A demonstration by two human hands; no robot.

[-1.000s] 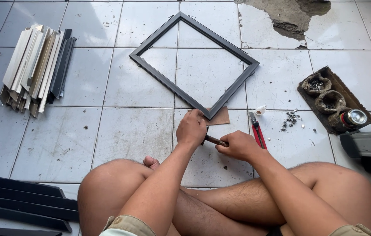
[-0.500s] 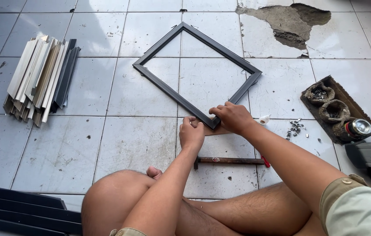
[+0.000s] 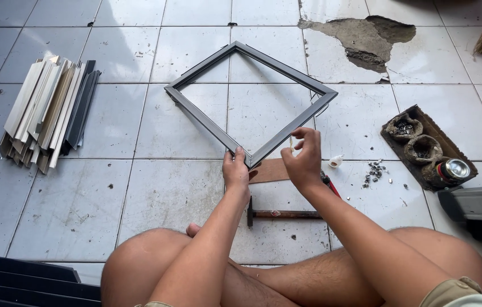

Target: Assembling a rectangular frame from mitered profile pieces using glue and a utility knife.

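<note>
Left hand pins the frame corner flat; right hand pinches something small (a nail, perhaps) above it.

I see a dark grey frame at my left fingers, a brown card beneath them, pale grey floor tiles, and cream and black strips far left.

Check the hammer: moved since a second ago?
Yes. The hammer left the hands and now lies on the tiled floor, nearer the person than the frame's bottom corner, head to the left.
</note>
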